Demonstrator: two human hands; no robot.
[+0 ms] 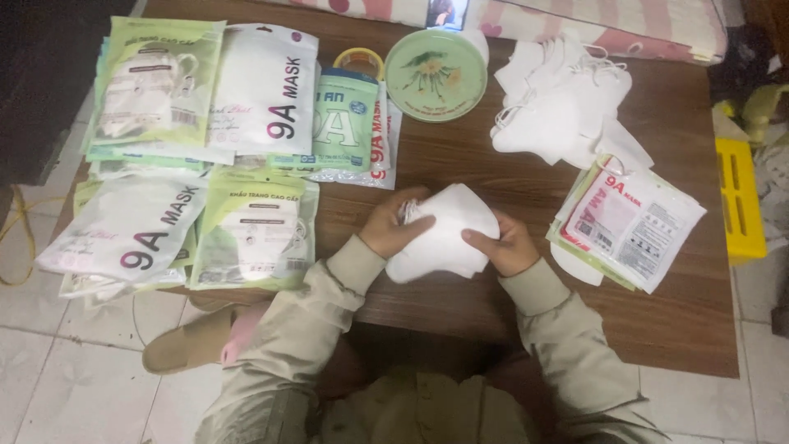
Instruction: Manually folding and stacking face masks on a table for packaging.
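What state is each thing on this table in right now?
Stack of white masks: gripped between both hands, above the table.
Left hand: closed on the stack's left end.
Right hand: closed on its right side.
Loose white masks: unpacked, heaped.
Flat pouches: stacked at right.
Filled mask packets: lying flat in overlapping piles.
Green round plate: lying flat on the table.

On the wooden table (460,168), the stack of face masks (444,230) lies at the near middle between both hands. Filled mask packets (197,148) lie left, a round plate (436,76) behind, loose masks (563,103) far right, with empty pouches (629,222) in front of them.
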